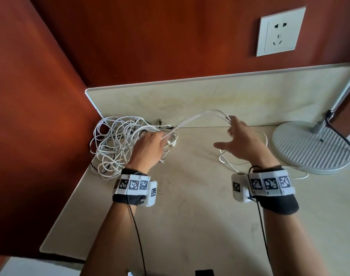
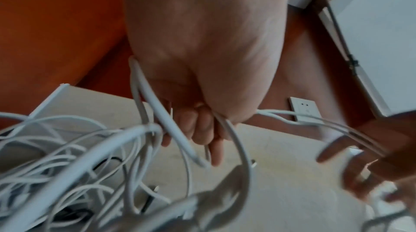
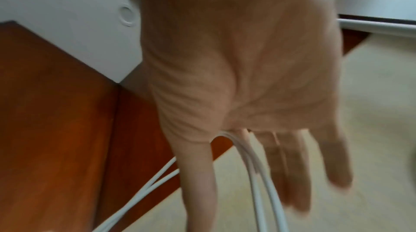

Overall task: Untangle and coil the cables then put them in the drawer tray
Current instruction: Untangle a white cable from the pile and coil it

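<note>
Left hand [image 1: 148, 146] is gripping white cable strands [image 1: 198, 116] beside the tangle [image 1: 114, 140] at frame left; right hand [image 1: 244, 138] fingers are spreading wide, strands looping over them

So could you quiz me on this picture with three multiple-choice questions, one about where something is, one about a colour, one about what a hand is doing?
1. Where does the tangled pile of cables lie?
A. In the back left corner of the counter
B. On the lamp base
C. On the floor

2. What colour is most of the pile?
A. Red
B. White
C. Green

3. What is the left hand doing?
A. Lying flat on the counter
B. Pressing the wall socket
C. Holding white strands in a curled grip

Answers:
1. A, the pile sits against the wall corner, far from the lamp base.
2. B, nearly every strand is white.
3. C, the left wrist view shows fingers curled round strands that run to the spread right hand.
</note>
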Tool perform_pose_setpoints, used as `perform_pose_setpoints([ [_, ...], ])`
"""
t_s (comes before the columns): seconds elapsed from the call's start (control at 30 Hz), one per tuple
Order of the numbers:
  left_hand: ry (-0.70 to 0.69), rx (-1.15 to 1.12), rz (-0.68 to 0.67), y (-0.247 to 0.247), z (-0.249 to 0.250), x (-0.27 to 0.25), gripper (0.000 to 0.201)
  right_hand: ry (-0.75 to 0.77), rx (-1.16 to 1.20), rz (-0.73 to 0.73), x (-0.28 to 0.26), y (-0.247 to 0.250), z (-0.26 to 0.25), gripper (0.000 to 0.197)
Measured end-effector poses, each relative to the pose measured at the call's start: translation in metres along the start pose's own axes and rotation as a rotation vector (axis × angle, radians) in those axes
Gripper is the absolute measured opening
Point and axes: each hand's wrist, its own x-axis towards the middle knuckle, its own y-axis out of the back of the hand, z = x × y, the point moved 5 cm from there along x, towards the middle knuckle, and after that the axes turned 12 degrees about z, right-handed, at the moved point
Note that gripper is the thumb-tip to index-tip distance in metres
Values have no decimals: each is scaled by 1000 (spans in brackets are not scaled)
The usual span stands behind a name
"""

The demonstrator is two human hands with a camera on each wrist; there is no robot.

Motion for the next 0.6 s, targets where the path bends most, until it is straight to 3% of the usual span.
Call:
perform_pose_setpoints([
  [0.07,-53,-5,-39,-1,17,0,25,78,-150,134,-8,8,-23,124],
  [0.17,-138,57,-83,-6,37,0,26,272,-228,381,-20,23,-56,141],
  [0.23,-136,16,-110,-9,48,3,27,405,-281,331,-24,16,-68,123],
  [0.3,-185,-34,-110,-11,60,4,25,488,-305,208,-26,-2,-71,77],
  [0.37,-233,-77,-110,-10,69,6,19,472,-222,107,-23,-16,-63,31],
  [0.47,-267,-77,-84,-9,65,10,12,393,22,-80,-14,-30,-40,28],
  [0.6,-277,-224,-106,-10,45,13,47,435,251,-27,-4,-18,-15,36],
])
